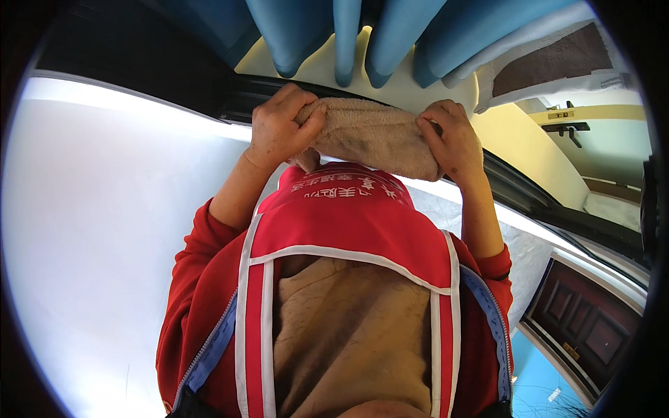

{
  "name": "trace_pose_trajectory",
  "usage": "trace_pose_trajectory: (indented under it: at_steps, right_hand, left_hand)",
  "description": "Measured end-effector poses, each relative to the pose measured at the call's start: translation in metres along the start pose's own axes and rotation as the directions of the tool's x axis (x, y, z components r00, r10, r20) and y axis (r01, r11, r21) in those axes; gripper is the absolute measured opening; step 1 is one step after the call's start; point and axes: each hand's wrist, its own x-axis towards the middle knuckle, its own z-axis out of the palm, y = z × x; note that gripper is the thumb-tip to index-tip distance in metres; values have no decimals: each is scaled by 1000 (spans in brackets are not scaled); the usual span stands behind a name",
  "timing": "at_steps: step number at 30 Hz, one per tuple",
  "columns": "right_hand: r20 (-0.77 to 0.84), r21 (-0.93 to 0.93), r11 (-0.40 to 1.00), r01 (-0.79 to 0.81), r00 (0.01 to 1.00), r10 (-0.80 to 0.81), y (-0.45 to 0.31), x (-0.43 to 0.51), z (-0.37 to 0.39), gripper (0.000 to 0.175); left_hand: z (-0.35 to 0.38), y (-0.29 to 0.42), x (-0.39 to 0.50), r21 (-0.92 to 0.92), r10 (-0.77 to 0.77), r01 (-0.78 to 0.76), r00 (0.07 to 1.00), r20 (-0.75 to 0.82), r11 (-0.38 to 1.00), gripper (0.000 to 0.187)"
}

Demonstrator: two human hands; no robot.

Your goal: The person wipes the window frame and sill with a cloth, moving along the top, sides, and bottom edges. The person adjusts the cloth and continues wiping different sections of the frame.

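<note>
A folded tan terry cloth (373, 136) with darker smudges is stretched between both hands in front of the red apron (345, 230). My left hand (285, 123) grips one end, thumb across the top, at the picture's left. At the other end, my right hand (453, 138) pinches the cloth between thumb and fingers. A loose fold hangs under the left hand's end. Just behind the cloth runs a black frame rail (256, 96), partly hidden by it; whether cloth and rail touch cannot be told.
Blue curtains (298, 36) hang beyond the rail. A grey and brown textile (554, 60) hangs at the upper right, above a door handle (566, 128). A dark red panelled door (580, 313) stands at the lower right, and a pale wall (104, 235) fills the left.
</note>
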Motion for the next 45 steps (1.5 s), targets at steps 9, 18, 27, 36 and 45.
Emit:
trace_pose_trajectory:
  at_steps: [9,18,27,36,45]
  right_hand:
    - [-93,32,974,225,971,-221,10,22,26,10]
    - [84,-1,969,249,965,-248,-3,12,9,24]
    - [66,172,982,83,993,-96,1,14,23,20]
    - [-101,250,960,130,989,-108,5,13,34,16]
    - [-106,78,940,331,941,-322,10,16,33,25]
  left_hand:
    - [11,-10,4,-18,-86,85,996,-12,996,21]
    - [9,-8,6,-24,-104,105,993,61,994,22]
    - [5,-4,6,54,35,-44,986,164,998,26]
    - [19,-5,28,-34,161,-167,978,-131,985,15]
    - [13,7,43,249,379,-396,918,114,884,24]
